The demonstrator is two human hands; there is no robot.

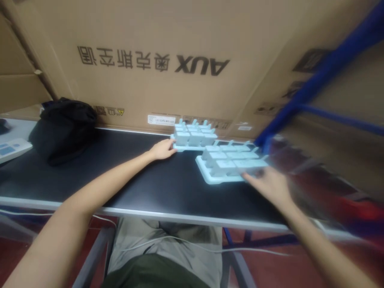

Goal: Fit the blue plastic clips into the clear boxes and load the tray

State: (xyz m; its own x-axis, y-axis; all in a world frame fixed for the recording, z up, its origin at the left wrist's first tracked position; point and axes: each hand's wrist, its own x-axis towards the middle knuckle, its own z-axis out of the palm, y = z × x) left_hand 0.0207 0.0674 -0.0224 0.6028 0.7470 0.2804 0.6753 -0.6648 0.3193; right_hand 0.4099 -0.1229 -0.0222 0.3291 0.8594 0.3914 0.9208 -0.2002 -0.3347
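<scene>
Two light-blue popsicle moulds with upright stick handles are at the black tabletop. The farther mould (196, 139) sits near the back edge, in front of a large carton. My left hand (163, 149) grips its left end, thumb and fingers at the rim. The nearer mould (222, 165) is to the right and closer to me, overlapping the far one in view. My right hand (271, 184), somewhat blurred, holds its right end. Whether the nearer mould touches the table is not clear.
A big brown carton (144, 88) stands behind the black table (168, 192). On the left lie a black bag (64, 130) and a white device (15, 150). A blue metal post (324, 76) slants at the right. A white cable (180, 240) hangs over my lap.
</scene>
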